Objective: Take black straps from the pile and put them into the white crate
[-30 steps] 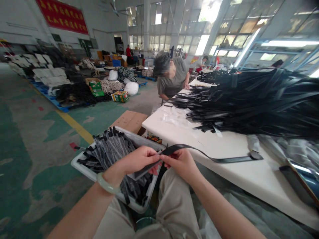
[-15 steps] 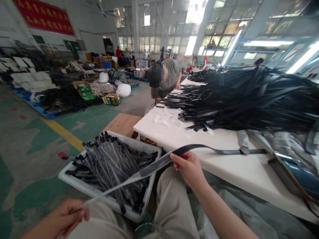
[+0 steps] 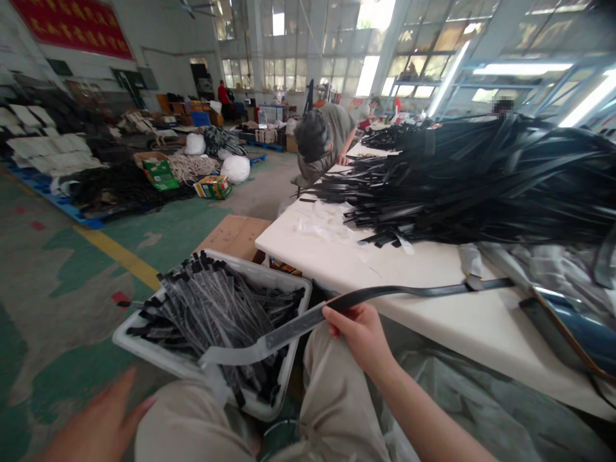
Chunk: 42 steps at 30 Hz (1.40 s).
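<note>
My right hand (image 3: 359,333) pinches a black belt (image 3: 414,290) between thumb and fingers, above my right knee. A clear plastic sleeve (image 3: 289,330) covers the belt's near end, and its limp tail hangs over the tub's front rim. The belt's other end lies on the white table, near a buckle-like piece wrapped in film (image 3: 474,282). At the lower left, my left hand (image 3: 101,417) is blurred, holding nothing, thumb apart from the fingers. A white plastic tub (image 3: 158,359) in front of my knees holds many sleeved black straps (image 3: 216,308).
A large heap of black straps (image 3: 481,186) covers the far side of the white table (image 3: 308,240). A dark tray (image 3: 572,333) sits at the right edge. A cardboard box (image 3: 231,237) stands behind the tub. A co-worker (image 3: 322,138) bends over the table's far end.
My left hand has let go of the plastic sleeve's tail and moved left and down. The tail now droops over the tub. My right hand still holds the belt in nearly the same place.
</note>
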Each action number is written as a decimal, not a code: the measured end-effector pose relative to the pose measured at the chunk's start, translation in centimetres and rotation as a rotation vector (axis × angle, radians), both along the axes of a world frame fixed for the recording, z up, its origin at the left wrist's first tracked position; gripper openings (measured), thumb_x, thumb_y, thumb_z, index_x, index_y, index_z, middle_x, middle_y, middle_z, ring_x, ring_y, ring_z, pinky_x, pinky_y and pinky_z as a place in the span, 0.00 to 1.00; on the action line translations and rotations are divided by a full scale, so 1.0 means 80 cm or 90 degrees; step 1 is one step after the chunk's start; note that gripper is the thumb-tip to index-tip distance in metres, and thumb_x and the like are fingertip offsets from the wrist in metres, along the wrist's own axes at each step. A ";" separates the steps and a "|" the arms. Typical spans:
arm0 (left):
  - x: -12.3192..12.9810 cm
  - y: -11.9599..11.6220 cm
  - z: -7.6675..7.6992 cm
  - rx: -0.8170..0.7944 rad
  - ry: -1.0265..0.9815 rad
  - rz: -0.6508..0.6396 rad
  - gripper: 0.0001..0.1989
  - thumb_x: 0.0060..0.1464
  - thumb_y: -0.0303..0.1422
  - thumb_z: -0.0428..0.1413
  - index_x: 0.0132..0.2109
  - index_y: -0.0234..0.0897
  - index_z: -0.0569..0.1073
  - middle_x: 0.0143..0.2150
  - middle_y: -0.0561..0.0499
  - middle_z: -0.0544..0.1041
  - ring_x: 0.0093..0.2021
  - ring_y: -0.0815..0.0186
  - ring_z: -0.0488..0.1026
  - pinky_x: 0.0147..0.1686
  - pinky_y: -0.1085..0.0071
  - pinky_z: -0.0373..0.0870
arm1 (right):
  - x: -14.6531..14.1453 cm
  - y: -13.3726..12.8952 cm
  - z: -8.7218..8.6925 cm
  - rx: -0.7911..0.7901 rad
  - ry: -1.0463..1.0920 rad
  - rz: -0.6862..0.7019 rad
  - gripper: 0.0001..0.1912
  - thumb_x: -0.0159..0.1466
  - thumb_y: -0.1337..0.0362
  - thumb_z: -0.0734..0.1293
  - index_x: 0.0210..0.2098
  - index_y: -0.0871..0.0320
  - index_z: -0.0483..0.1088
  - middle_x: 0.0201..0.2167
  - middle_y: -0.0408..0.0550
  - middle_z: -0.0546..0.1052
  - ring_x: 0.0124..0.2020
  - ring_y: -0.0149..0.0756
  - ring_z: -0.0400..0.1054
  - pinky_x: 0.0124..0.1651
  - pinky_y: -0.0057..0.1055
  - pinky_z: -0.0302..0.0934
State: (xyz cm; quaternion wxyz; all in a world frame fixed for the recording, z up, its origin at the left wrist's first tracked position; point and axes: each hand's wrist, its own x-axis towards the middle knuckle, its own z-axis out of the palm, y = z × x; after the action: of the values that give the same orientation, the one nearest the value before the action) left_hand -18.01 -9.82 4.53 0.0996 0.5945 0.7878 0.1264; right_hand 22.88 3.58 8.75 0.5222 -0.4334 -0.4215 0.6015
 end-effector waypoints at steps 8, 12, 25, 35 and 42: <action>0.241 0.105 0.069 -0.255 -0.594 -0.306 0.29 0.56 0.60 0.47 0.35 0.38 0.72 0.32 0.46 0.79 0.36 0.58 0.77 0.40 0.64 0.74 | -0.025 -0.051 -0.023 0.010 -0.006 0.184 0.15 0.54 0.56 0.78 0.30 0.61 0.75 0.19 0.41 0.71 0.19 0.26 0.64 0.22 0.22 0.58; 0.246 0.098 0.039 -0.400 -0.654 -0.304 0.33 0.50 0.66 0.46 0.31 0.38 0.67 0.18 0.57 0.65 0.17 0.69 0.62 0.18 0.73 0.60 | 0.013 -0.040 -0.036 -0.053 0.050 0.161 0.25 0.59 0.49 0.74 0.48 0.60 0.76 0.16 0.37 0.68 0.15 0.23 0.57 0.18 0.19 0.49; 0.264 0.087 0.037 -0.334 -0.619 -0.331 0.27 0.59 0.58 0.46 0.32 0.37 0.68 0.22 0.57 0.64 0.23 0.69 0.59 0.22 0.74 0.55 | -0.015 -0.067 -0.031 0.080 -0.133 0.204 0.17 0.61 0.49 0.71 0.39 0.57 0.77 0.25 0.43 0.71 0.23 0.30 0.62 0.25 0.25 0.57; 0.235 0.098 0.073 -0.215 -0.653 -0.304 0.33 0.56 0.64 0.44 0.31 0.36 0.70 0.22 0.58 0.63 0.23 0.70 0.59 0.21 0.75 0.56 | -0.022 -0.031 0.043 0.146 -0.145 0.062 0.21 0.67 0.49 0.66 0.26 0.58 0.71 0.14 0.37 0.60 0.15 0.25 0.52 0.18 0.24 0.45; 0.223 0.108 0.085 0.033 -0.624 -0.125 0.32 0.57 0.62 0.46 0.29 0.36 0.72 0.24 0.54 0.68 0.26 0.66 0.67 0.27 0.72 0.66 | -0.057 -0.019 0.082 0.120 0.073 0.170 0.20 0.59 0.45 0.71 0.32 0.57 0.72 0.14 0.34 0.59 0.14 0.25 0.52 0.16 0.22 0.46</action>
State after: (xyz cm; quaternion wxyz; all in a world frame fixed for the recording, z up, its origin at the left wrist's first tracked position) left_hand -0.19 -1.16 11.34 0.4544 0.5389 0.5854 0.4005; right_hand 18.34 2.10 15.30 0.4996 -0.2873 -0.4993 0.6470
